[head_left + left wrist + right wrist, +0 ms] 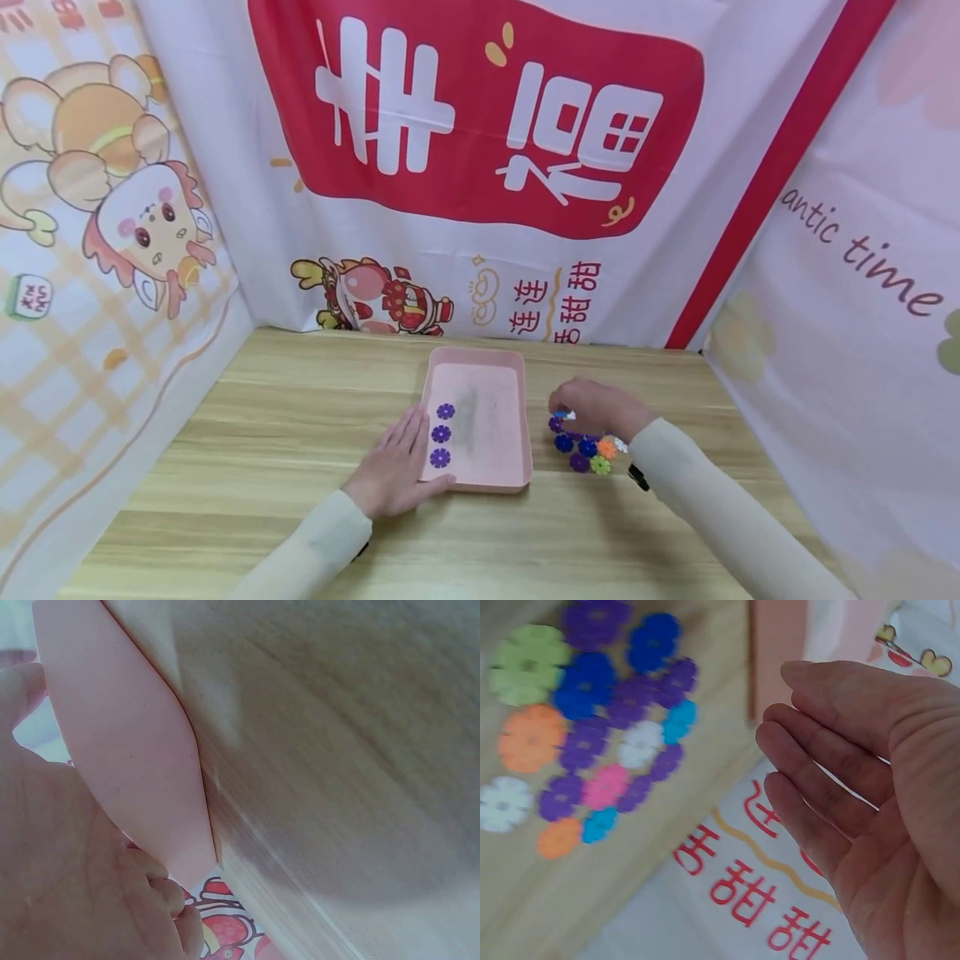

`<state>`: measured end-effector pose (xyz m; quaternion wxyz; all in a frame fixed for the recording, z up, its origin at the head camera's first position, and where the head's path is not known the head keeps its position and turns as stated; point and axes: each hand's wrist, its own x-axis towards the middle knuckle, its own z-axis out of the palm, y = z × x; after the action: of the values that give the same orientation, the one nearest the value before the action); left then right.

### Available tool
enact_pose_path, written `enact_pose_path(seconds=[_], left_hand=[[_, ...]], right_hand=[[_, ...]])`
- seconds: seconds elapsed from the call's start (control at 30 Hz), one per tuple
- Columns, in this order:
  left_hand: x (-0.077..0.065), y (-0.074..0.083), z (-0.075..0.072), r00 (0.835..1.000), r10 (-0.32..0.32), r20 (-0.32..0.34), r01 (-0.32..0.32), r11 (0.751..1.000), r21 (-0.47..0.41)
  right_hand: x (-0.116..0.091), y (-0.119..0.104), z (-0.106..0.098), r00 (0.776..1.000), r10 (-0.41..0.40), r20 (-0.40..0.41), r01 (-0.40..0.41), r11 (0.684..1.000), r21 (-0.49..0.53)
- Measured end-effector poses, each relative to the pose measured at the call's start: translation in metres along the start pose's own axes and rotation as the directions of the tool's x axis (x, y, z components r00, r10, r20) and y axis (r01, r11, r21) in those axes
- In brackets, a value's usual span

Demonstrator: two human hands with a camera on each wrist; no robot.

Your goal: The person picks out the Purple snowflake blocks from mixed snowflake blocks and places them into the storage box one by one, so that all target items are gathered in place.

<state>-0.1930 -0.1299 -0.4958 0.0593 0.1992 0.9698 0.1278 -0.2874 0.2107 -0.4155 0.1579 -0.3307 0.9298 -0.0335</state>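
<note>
A shallow pink tray (495,417) lies on the table, with three purple snowflake discs (441,433) in a column along its left side. My left hand (393,473) rests against the tray's left edge, fingers extended along the rim and thumb spread at the near corner. Over a group of snowflake discs right of the tray is my right hand (596,407). Its fingers (810,754) bend loosely with nothing between them in the right wrist view. That group includes a green disc (529,666), a pink disc (605,787), and several purple, blue, orange and white ones.
The wooden table (300,417) ends at a printed cloth (480,275) hanging behind the tray. More printed cloths stand along the left (112,250) and right (847,333) sides.
</note>
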Motion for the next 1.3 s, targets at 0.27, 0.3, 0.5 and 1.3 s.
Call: enact_pose_path(seconds=[0.27,0.3,0.5,1.3], left_hand=[[-0.001,-0.002,-0.001,1.000,0.009,-0.003,-0.009,1.000,-0.021],[-0.001,-0.002,-0.001,1.000,0.009,0.000,-0.009,1.000,-0.021],[-0.001,-0.002,-0.004,1.000,-0.001,0.012,0.001,1.000,-0.009],[-0.001,0.002,-0.002,1.000,-0.013,0.019,0.014,1.000,-0.009]], right_hand=[[-0.018,0.008,0.028,0.999,0.007,0.052,-0.008,0.999,0.035],[-0.019,0.008,0.030,0.998,0.014,0.061,-0.016,1.000,0.026],[-0.021,0.010,0.041,0.998,0.022,0.059,-0.023,0.999,0.024],[-0.021,0.027,0.066,1.000,0.023,-0.009,-0.021,0.989,0.147]])
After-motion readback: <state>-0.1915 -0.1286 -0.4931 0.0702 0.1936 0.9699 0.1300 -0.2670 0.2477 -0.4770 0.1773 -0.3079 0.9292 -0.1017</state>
